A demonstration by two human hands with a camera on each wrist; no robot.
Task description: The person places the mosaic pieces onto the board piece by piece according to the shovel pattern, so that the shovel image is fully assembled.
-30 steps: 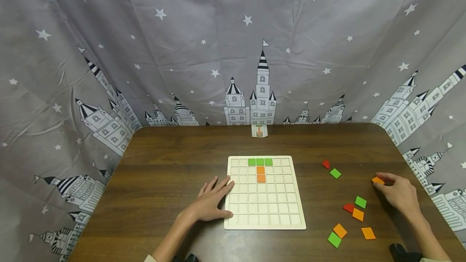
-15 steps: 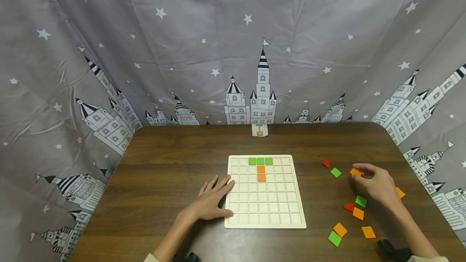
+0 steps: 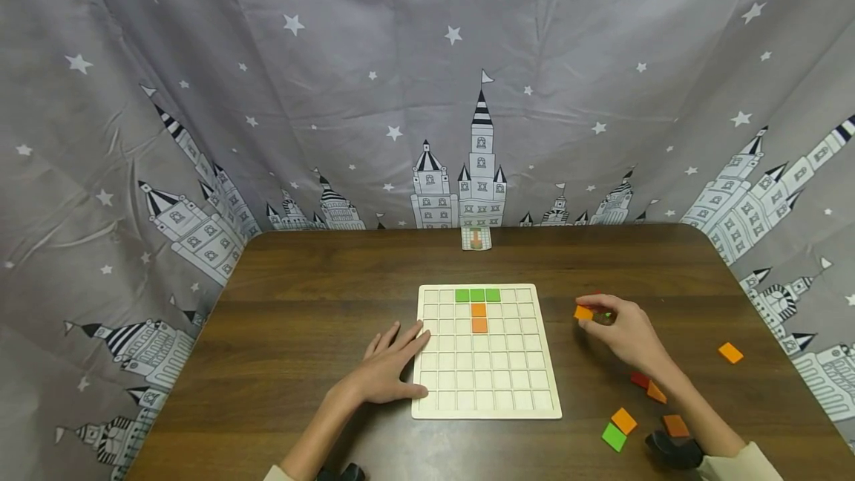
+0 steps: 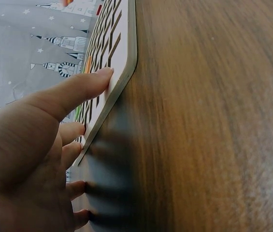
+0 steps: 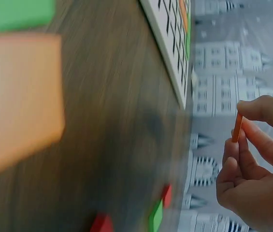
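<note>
My right hand pinches an orange square tile between thumb and fingers, held above the table to the right of the white grid board. In the right wrist view the orange tile appears edge-on at the fingertips. My left hand rests on the board's left edge with its fingers spread; the left wrist view shows the thumb on the rim of the board. Three green tiles lie in the board's top row. Below the middle one, two orange tiles sit in a column.
Right of the board lie loose pieces: an orange tile, a green tile, another orange tile and a red piece. My right forearm partly covers several. A small pattern card stands at the table's back edge, before a grey curtain.
My right hand has carried the orange tile leftward from the table's right side toward the board, uncovering another orange tile at the far right. My left hand has stayed on the board.
</note>
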